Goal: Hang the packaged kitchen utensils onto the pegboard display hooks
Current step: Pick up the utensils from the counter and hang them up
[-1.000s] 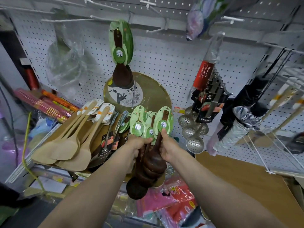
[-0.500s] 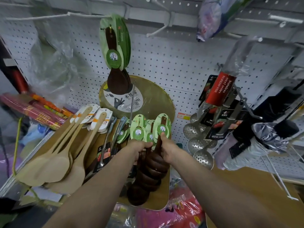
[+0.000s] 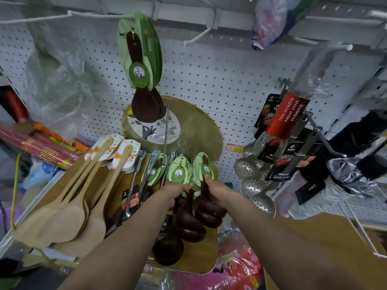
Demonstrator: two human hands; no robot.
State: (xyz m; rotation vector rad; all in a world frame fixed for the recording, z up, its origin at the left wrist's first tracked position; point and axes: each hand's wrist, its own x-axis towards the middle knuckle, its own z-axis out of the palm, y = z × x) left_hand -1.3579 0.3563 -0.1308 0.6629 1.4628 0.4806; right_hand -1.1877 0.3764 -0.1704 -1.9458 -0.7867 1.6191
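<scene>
Both hands grasp a bunch of dark brown wooden spoons with green card tags (image 3: 189, 214), at least four bowls showing, low before the white pegboard (image 3: 209, 76). Left hand (image 3: 174, 191) clenches the handles; right hand (image 3: 215, 190) pinches one tag. Another tagged bunch (image 3: 142, 80) hangs on a white hook (image 3: 62, 16). Four pale wooden spatulas (image 3: 69, 208) lie left; four perforated steel skimmers (image 3: 254, 185) hang right.

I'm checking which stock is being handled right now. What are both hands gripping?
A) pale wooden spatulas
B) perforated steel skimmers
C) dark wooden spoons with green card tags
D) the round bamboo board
C: the left hand and right hand both grip the bunch of dark wooden spoons just below their green card tags.
</scene>
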